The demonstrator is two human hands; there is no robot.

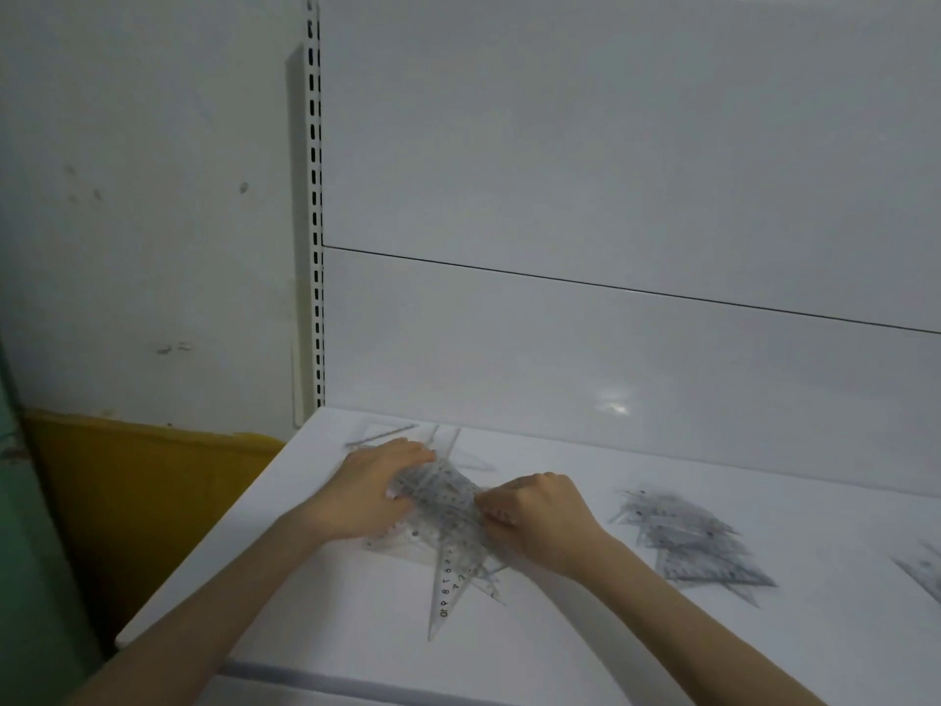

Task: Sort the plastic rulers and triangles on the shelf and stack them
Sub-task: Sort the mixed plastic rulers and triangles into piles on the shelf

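Facing a glossy white back panel (611, 145), flat and sheet-smooth, crossed by one thin dark seam, and beside it a matt, scuffed wall (153, 196). Looking down on a smooth white shelf (585, 644), broad and flat with a pale strip along its front lip. Passing a dull yellow board (153, 501) low against the wall and a slim white upright (315, 247) punched with a column of dark slots. Working at a loose heap of clear plastic set squares (443, 507), thin, hard-edged triangles printed with fine black scales and lying fanned at crossing angles near the shelf's left end. Laying the left hand (377, 494) over the heap's left side, fingers stretched out fairly straight across the plastic. Pinching the heap's right edge with the right hand (540, 507), fingers curled tight, so keeping the heap directly between both hands and touching each. Leaving one long narrow set square (448, 588) poking out of the heap toward the front lip, between the forearms. Leaving a blurred stack of triangles (697, 547) well apart, right of the right hand, a thin straight ruler (382, 434) just behind the left fingertips, and further clear plastic pieces (924, 573) cut off at the right border.
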